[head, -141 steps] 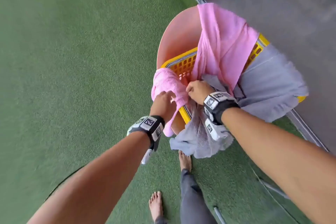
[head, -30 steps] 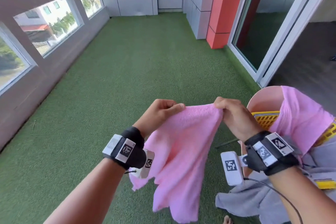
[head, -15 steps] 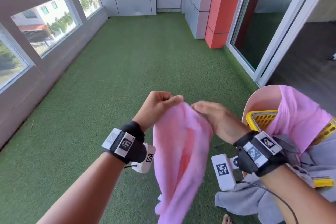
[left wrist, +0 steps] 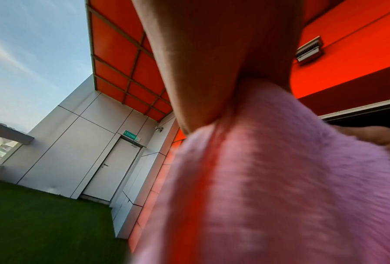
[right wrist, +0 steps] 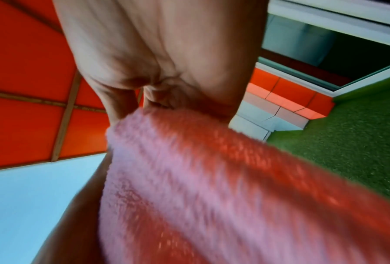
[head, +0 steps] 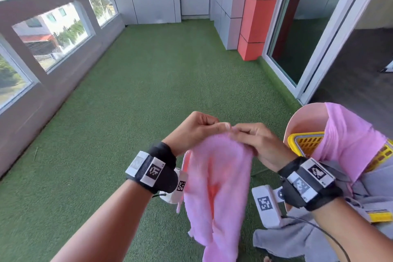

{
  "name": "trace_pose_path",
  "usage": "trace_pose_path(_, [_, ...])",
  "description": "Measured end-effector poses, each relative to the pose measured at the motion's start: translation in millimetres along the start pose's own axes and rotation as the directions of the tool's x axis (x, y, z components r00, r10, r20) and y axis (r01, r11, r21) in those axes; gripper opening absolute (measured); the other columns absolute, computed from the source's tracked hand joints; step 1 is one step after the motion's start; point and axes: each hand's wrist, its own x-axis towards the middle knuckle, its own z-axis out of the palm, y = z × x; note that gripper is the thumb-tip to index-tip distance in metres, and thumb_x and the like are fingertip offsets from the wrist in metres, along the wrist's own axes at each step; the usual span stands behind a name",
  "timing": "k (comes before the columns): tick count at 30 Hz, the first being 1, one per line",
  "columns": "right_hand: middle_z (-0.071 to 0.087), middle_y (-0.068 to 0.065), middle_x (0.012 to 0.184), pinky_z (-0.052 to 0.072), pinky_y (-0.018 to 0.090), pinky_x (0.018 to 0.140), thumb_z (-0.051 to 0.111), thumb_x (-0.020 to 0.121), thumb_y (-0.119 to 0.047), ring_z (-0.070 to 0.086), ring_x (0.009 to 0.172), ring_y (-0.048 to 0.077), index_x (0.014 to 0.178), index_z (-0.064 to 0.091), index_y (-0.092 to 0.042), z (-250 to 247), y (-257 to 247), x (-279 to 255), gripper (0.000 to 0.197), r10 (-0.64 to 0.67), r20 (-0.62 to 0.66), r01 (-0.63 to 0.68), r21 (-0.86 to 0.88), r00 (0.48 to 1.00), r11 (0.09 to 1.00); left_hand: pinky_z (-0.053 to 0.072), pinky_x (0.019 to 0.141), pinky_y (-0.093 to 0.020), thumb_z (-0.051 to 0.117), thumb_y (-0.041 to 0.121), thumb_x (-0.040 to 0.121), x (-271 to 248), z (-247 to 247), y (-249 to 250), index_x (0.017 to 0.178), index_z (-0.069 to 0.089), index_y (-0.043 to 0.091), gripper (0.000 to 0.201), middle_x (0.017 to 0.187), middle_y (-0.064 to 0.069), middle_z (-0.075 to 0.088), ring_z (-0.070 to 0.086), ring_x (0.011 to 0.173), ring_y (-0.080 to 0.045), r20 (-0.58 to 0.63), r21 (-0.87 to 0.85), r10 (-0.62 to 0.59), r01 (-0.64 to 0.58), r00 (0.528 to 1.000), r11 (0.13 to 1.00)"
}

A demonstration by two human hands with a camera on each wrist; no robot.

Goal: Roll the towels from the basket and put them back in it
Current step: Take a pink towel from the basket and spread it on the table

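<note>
A small pink towel (head: pixel 217 189) hangs folded lengthwise in front of me, its top corners brought together. My left hand (head: pixel 197 130) pinches the top edge on the left, and my right hand (head: pixel 253 140) pinches it on the right, fingertips almost touching. The fuzzy pink towel (left wrist: pixel 279 178) fills the left wrist view below the thumb. In the right wrist view the pink towel (right wrist: pixel 212 178) drapes under the curled fingers (right wrist: pixel 157 96). At the right edge stands a yellow basket (head: pixel 306 144), with a second pink towel (head: pixel 348 138) and a grey towel (head: pixel 302 240) draped over it.
The basket rests on a pale pink chair (head: pixel 306 117). Green artificial turf (head: pixel 148 91) covers the balcony floor. A grey parapet with windows (head: pixel 42 49) runs along the left, and a sliding glass door (head: pixel 308 27) and an orange pillar (head: pixel 257 10) stand at the right.
The towel was pulled from the basket and held spread between my hands. My hands then came together, folding it in half lengthwise, and now sit closer still.
</note>
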Motion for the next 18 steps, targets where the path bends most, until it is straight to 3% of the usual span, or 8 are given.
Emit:
trace_pose_path(2, [0.045, 0.006, 0.063, 0.025, 0.032, 0.059, 0.066, 0.073, -0.02, 0.039, 0.061, 0.016, 0.063, 0.057, -0.012, -21, -9, 3, 0.016, -0.07, -0.182, 0.085, 0.081, 0.981, 0.993, 0.018, 0.047, -0.028, 0.062, 0.029, 0.092, -5, -1, -6, 0.065, 0.045, -0.01, 0.05, 0.06, -0.006, 0.035, 0.026, 0.053, -0.016, 0.064, 0.001, -0.031, 0.031, 0.997, 1.0])
trace_pose_path(4, [0.036, 0.007, 0.064, 0.022, 0.036, 0.061, 0.057, 0.069, -0.019, 0.032, 0.063, 0.02, 0.056, 0.051, -0.015, -33, -14, 4, 0.015, -0.099, -0.27, 0.148, 0.168, 0.958, 0.974, 0.019, 0.044, -0.023, 0.062, 0.029, 0.092, -8, -4, -7, 0.062, 0.042, -0.003, 0.048, 0.057, -0.004, 0.032, 0.026, 0.048, -0.012, 0.032, -0.034, -0.046, 0.047, 0.998, 0.998])
trace_pose_path(7, [0.053, 0.004, 0.07, 0.035, 0.029, 0.062, 0.052, 0.08, -0.017, 0.048, 0.065, 0.012, 0.07, 0.063, -0.015, -14, -6, 0, 0.015, -0.052, -0.103, 0.067, 0.147, 0.993, 0.987, 0.016, 0.046, -0.027, 0.063, 0.03, 0.091, -2, -11, -1, 0.061, 0.035, -0.001, 0.052, 0.059, -0.006, 0.029, 0.023, 0.05, -0.015, -0.086, -0.054, -0.019, 0.014, 0.996, 0.998])
trace_pose_path(9, [0.06, 0.004, 0.077, 0.042, 0.024, 0.063, 0.06, 0.085, -0.026, 0.054, 0.071, 0.012, 0.085, 0.066, -0.011, 6, 2, -3, 0.016, -0.007, 0.055, 0.009, -0.026, 0.998, 1.0, 0.019, 0.047, -0.038, 0.065, 0.032, 0.09, 6, -9, 6, 0.064, 0.041, -0.01, 0.055, 0.06, -0.01, 0.037, 0.028, 0.053, -0.02, -0.084, -0.028, -0.008, 0.005, 0.996, 1.0])
trace_pose_path(10, [0.055, 0.003, 0.074, 0.038, 0.023, 0.06, 0.064, 0.084, -0.028, 0.05, 0.069, 0.011, 0.082, 0.065, -0.01, 9, 5, -2, 0.018, -0.015, 0.068, 0.022, -0.112, 0.998, 0.993, 0.021, 0.047, -0.043, 0.066, 0.034, 0.089, 8, -6, 8, 0.068, 0.047, -0.012, 0.054, 0.063, -0.013, 0.041, 0.031, 0.056, -0.023, -0.046, -0.008, -0.004, 0.004, 0.999, 1.0])
trace_pose_path(12, [0.043, 0.005, 0.068, 0.027, 0.025, 0.056, 0.067, 0.082, -0.027, 0.038, 0.064, 0.013, 0.07, 0.059, -0.004, 3, 1, 1, 0.027, -0.069, -0.033, 0.063, -0.152, 0.997, 0.986, 0.026, 0.049, -0.047, 0.064, 0.036, 0.089, 10, 0, 7, 0.073, 0.052, -0.013, 0.052, 0.067, -0.013, 0.043, 0.033, 0.062, -0.023, 0.042, 0.018, 0.004, -0.005, 0.999, 1.0])
trace_pose_path(15, [0.039, 0.009, 0.063, 0.021, 0.037, 0.059, 0.067, 0.077, -0.022, 0.034, 0.061, 0.019, 0.06, 0.051, -0.008, -30, -8, 3, 0.028, -0.081, -0.278, 0.107, 0.08, 0.957, 0.991, 0.023, 0.046, -0.029, 0.061, 0.03, 0.092, 4, 2, -2, 0.068, 0.047, -0.008, 0.047, 0.063, -0.007, 0.036, 0.03, 0.054, -0.015, 0.065, 0.001, -0.015, 0.015, 0.998, 1.0])
trace_pose_path(18, [0.049, 0.004, 0.068, 0.035, 0.037, 0.065, 0.058, 0.085, -0.024, 0.044, 0.066, 0.019, 0.068, 0.056, -0.015, -33, -7, 0, 0.02, -0.1, -0.266, 0.098, -0.02, 0.959, 0.995, 0.016, 0.048, -0.029, 0.061, 0.029, 0.092, 3, 0, -2, 0.061, 0.043, 0.004, 0.043, 0.062, -0.004, 0.028, 0.022, 0.053, -0.016, 0.002, -0.009, 0.012, -0.012, 1.0, 1.0])
